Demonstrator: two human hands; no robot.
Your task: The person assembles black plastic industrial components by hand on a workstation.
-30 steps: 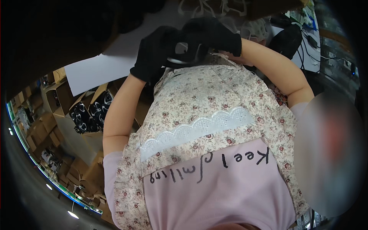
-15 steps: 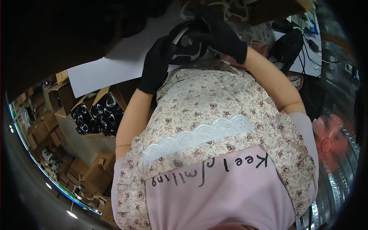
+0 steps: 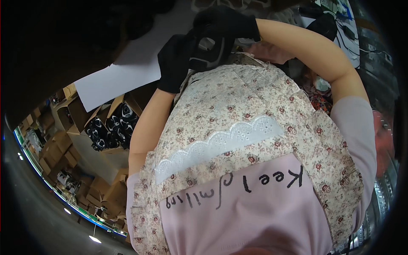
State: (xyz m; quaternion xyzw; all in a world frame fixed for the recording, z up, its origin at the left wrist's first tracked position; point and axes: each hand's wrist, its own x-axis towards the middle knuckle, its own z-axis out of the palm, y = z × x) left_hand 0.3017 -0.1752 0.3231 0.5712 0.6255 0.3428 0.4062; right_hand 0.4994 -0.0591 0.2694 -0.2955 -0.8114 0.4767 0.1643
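A white sheet (image 3: 121, 78) is lying over the work surface up top, with dark stuff past it that's too shadowy to make out. The room is looking like a storeroom: cardboard boxes (image 3: 63, 146) are piling up along the left side, cables (image 3: 346, 27) are trailing at the upper right.

One open box (image 3: 112, 123) just below the sheet is holding black pieces with white markings (can't tell what they are exactly).

Now the hands, both wearing black gloves. The left hand (image 3: 176, 63) is curling around the left side of a small black-and-grey object (image 3: 208, 49), fingers bent and closed on it. The right hand (image 3: 227, 21) is coming over the top of the same object, fingers folded down and pressing on it. The object is sitting between the two gloves, right above the top edge of the floral apron (image 3: 238, 114), close in against the chest.
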